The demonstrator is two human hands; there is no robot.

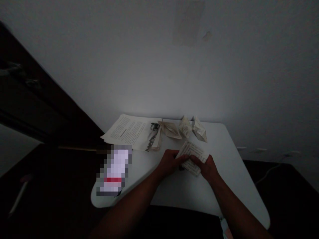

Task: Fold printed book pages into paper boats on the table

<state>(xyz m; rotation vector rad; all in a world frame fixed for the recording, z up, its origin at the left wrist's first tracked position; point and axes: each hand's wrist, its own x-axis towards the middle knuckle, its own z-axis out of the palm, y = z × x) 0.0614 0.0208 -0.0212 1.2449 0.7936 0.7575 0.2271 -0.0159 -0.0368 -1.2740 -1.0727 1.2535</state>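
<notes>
Between my two hands is a folded sheet of printed paper (193,151), held tilted above the white table. My left hand (171,162) grips its left side, thumb lying across the top face. On the right side my right hand (206,166) pinches it the same way, and the two thumbs nearly meet in the middle. Most of the other fingers are hidden under the paper. Just beyond my hands stand several folded paper boats: one on the left (170,129), a middle one (185,126) and one on the right (199,129).
A stack of loose printed pages (132,131) lies at the table's back left. Nearer me on that side is a phone (116,169), its screen blurred out. The white table (231,172) stands against a pale wall (139,66). A dark door frame (50,89) rises at left.
</notes>
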